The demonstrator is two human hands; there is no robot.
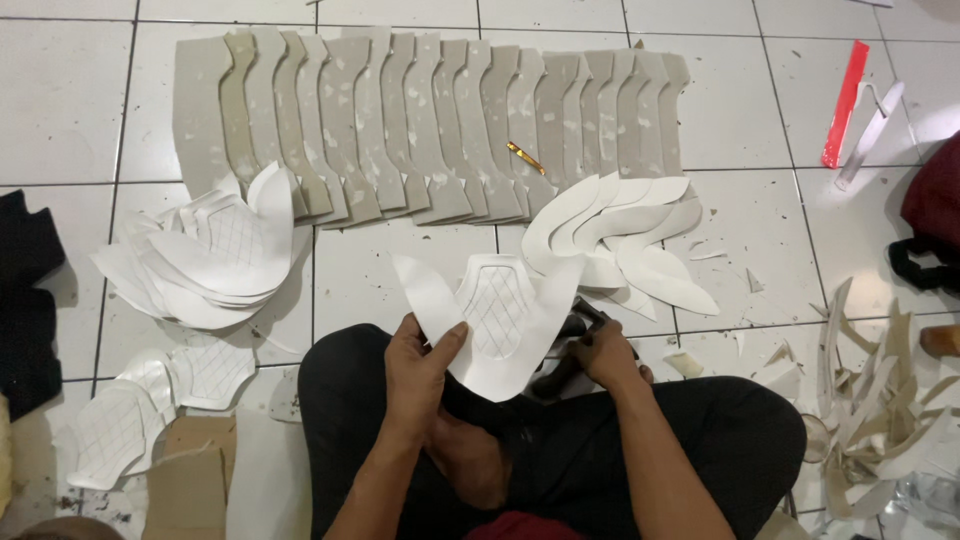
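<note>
On the tiled floor (740,110) I see the long fan of grey cut pieces (430,120) along the far side and the loose white pile (205,260) toward the left edge, and I judge that a careless move of the arms or knees could slide these sorted stacks into one another. My left hand (420,365) pinches the white quilted piece (495,310) by its lower left edge, thumb on top, above my lap at the near edge. With only this one-sided grip the thin sheet may bend or slip. My right hand (600,350) is closed around a dark tool (565,365) that touches the piece's right edge, so a small slip there could, I think, cut it crooked or nick a finger.
</note>
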